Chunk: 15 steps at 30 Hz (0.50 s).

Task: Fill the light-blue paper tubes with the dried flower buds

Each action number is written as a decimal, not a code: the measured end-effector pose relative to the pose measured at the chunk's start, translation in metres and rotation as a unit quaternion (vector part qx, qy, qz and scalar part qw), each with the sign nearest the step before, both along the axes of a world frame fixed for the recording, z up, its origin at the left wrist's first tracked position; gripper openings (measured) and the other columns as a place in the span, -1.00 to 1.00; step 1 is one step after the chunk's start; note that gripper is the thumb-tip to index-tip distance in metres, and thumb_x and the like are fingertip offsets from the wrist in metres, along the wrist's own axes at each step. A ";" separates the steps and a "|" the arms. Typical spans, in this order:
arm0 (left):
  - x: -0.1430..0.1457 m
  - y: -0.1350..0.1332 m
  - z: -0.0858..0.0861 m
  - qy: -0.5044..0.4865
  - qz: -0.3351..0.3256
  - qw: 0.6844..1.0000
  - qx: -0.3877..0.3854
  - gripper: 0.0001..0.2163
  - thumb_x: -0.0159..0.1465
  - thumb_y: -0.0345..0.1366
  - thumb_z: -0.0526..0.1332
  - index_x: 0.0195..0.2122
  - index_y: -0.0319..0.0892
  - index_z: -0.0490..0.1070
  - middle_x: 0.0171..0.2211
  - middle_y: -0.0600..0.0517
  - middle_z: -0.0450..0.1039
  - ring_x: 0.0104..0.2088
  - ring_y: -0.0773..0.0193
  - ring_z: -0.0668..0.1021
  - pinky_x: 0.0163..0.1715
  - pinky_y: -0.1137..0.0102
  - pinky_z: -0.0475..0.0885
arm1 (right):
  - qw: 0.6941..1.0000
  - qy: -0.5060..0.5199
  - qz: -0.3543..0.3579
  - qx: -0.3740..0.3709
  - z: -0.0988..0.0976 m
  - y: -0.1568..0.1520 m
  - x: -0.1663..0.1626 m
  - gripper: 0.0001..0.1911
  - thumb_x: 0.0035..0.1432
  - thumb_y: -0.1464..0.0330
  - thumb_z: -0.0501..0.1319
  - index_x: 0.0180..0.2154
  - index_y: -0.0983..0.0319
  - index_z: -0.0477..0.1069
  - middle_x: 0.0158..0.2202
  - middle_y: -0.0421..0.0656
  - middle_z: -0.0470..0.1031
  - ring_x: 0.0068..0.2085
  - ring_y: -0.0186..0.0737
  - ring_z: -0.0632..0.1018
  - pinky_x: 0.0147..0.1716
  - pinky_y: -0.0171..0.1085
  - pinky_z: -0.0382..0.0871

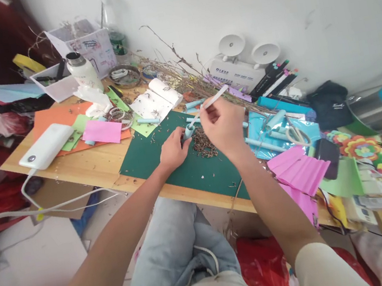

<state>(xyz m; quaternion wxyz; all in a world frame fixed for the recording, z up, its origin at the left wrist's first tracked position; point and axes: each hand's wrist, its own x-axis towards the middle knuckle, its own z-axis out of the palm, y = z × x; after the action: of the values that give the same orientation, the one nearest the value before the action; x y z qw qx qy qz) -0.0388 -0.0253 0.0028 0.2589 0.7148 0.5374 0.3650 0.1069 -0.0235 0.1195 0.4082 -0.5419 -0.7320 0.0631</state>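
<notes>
My left hand (173, 151) grips a short light-blue paper tube (188, 132), its open end facing up and away. In my right hand (223, 123) is a thin white stick (215, 96), slanted down so that its lower tip meets the mouth of the tube; whether the tip is inside I cannot tell. Between my hands a heap of small brown dried bits (204, 143) lies on a dark green mat (182, 176). Another light-blue tube (192, 120) lies just behind the one I hold.
On the left are a white power bank (46, 146), pink paper (103, 131) and an uncapped bottle (84, 72). Dry twigs (182, 69) stretch along the wall. To the right lie a blue plastic packet (258, 151), pink folded paper (300, 169) and a white router-like device (233, 71).
</notes>
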 end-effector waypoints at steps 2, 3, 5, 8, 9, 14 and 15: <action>0.000 -0.001 0.002 0.000 -0.004 1.000 0.002 -0.82 0.32 -0.20 0.13 -0.07 -0.05 0.27 -0.15 -0.01 0.49 -0.18 0.18 0.55 -0.17 0.29 0.48 | 0.999 -0.033 0.021 -0.026 -0.009 0.002 -0.004 -0.87 0.23 0.35 0.11 -0.29 0.19 0.43 -0.46 -0.16 0.49 -0.42 -0.20 0.50 -0.34 -0.21 0.37; 0.000 -0.001 0.002 0.001 -0.006 1.000 0.002 -0.82 0.32 -0.20 0.13 -0.07 -0.05 0.27 -0.15 -0.01 0.48 -0.18 0.19 0.55 -0.17 0.29 0.48 | 0.998 -0.046 0.028 -0.041 -0.012 0.002 -0.004 -0.87 0.21 0.37 0.12 -0.32 0.20 0.44 -0.47 -0.15 0.49 -0.42 -0.19 0.50 -0.34 -0.21 0.36; 0.000 -0.001 0.003 0.001 -0.006 1.000 0.002 -0.82 0.32 -0.19 0.12 -0.08 -0.05 0.27 -0.15 -0.01 0.49 -0.18 0.19 0.54 -0.18 0.30 0.47 | 0.996 -0.052 0.031 -0.060 -0.014 0.003 -0.002 -0.86 0.20 0.39 0.12 -0.34 0.21 0.45 -0.46 -0.15 0.49 -0.42 -0.18 0.49 -0.33 -0.21 0.34; 0.000 -0.001 0.002 0.000 -0.003 1.000 0.005 -0.83 0.32 -0.19 0.13 -0.09 -0.05 0.27 -0.15 0.00 0.49 -0.17 0.19 0.54 -0.18 0.31 0.47 | 0.996 -0.046 0.030 -0.071 -0.008 0.003 0.002 -0.82 0.25 0.36 0.09 -0.26 0.21 0.47 -0.37 -0.12 0.53 -0.37 -0.18 0.51 -0.28 -0.20 0.33; 0.000 -0.001 0.002 0.001 -0.004 1.000 0.007 -0.83 0.32 -0.20 0.13 -0.09 -0.05 0.26 -0.16 0.00 0.49 -0.18 0.20 0.54 -0.18 0.31 0.47 | 0.994 -0.058 0.037 -0.079 -0.006 0.003 0.002 -0.82 0.25 0.36 0.09 -0.27 0.21 0.47 -0.35 -0.12 0.54 -0.35 -0.17 0.51 -0.27 -0.20 0.32; 0.000 0.000 0.002 0.009 -0.002 1.000 0.005 -0.84 0.32 -0.19 0.13 -0.10 -0.05 0.26 -0.17 -0.01 0.48 -0.20 0.19 0.54 -0.19 0.30 0.46 | 0.988 -0.109 0.046 -0.103 0.004 0.005 -0.001 -0.81 0.26 0.38 0.07 -0.24 0.20 0.46 -0.35 -0.10 0.54 -0.30 -0.13 0.51 -0.23 -0.19 0.29; 0.000 0.000 0.002 0.009 -0.001 1.000 0.002 -0.83 0.32 -0.19 0.13 -0.09 -0.05 0.27 -0.16 -0.01 0.49 -0.19 0.18 0.54 -0.18 0.29 0.47 | 0.988 -0.111 0.039 -0.100 0.005 0.006 -0.001 -0.79 0.27 0.38 0.06 -0.21 0.20 0.46 -0.35 -0.10 0.54 -0.30 -0.12 0.51 -0.24 -0.18 0.28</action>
<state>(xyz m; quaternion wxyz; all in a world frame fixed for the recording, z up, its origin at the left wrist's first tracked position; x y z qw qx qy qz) -0.0391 -0.0257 0.0048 0.2529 0.7190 0.5385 0.3594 0.1057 -0.0171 0.1241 0.2653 -0.5546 -0.7835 0.0908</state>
